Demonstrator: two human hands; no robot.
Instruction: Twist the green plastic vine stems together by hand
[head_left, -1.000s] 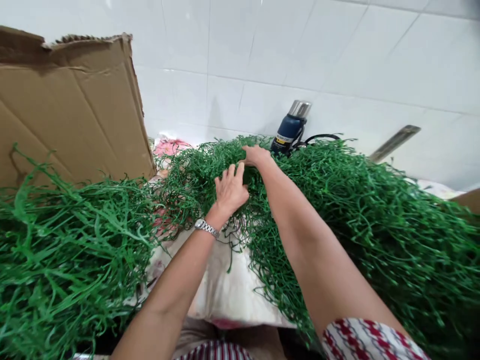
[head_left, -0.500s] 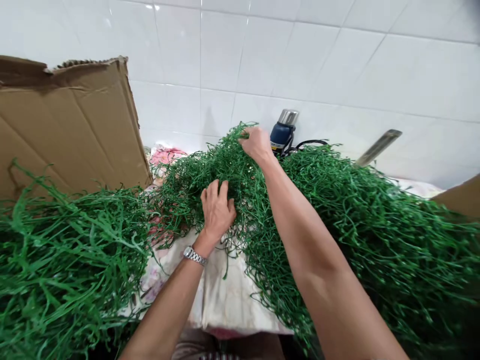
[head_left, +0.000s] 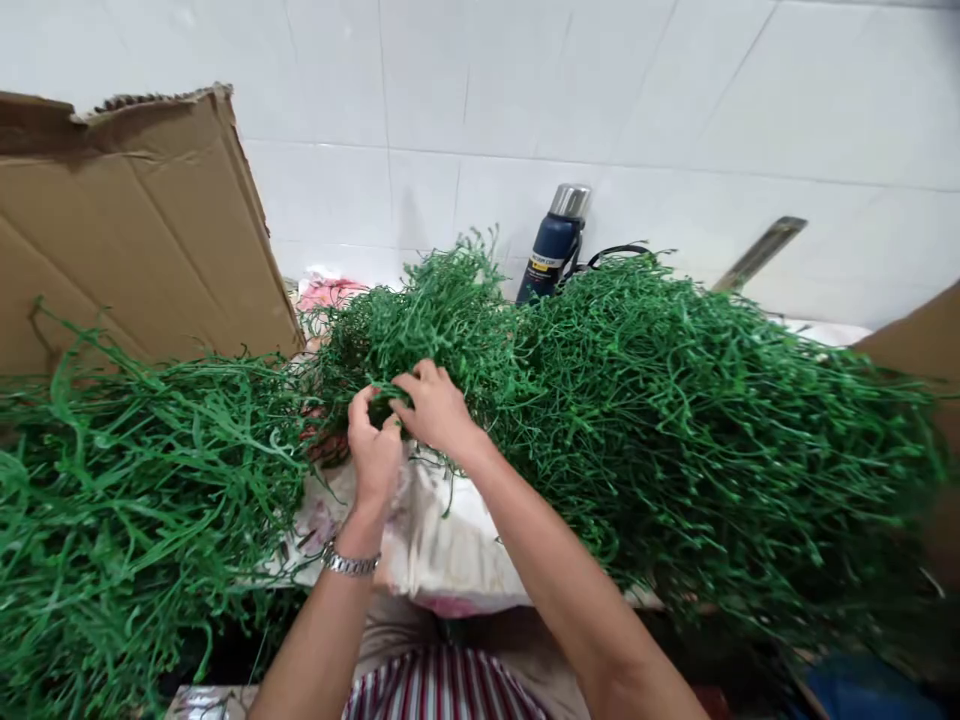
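My left hand (head_left: 375, 445), with a metal-band watch (head_left: 351, 562) on its wrist, curls its fingers round the lower end of a bunch of thin green plastic stems (head_left: 442, 310). Right beside it, my right hand (head_left: 435, 408) has its fingers bent onto the same end, nearly meeting the left fingertips. The bunch fans out beyond both hands towards the wall. Exactly what lies between the fingertips is partly hidden.
A big heap of green stems (head_left: 675, 420) spreads on the right, another heap (head_left: 135, 480) on the left. Behind stand a cardboard box (head_left: 142, 230) and a dark blue vacuum flask (head_left: 551, 250). A flat strip (head_left: 761, 253) leans on the tiled wall (head_left: 322, 190). Pale patterned cloth (head_left: 450, 545) covers the table.
My right hand has come down and left from the tips of the stems to beside my left hand. My left hand has shifted left and slightly down, and now curls round the stem ends.
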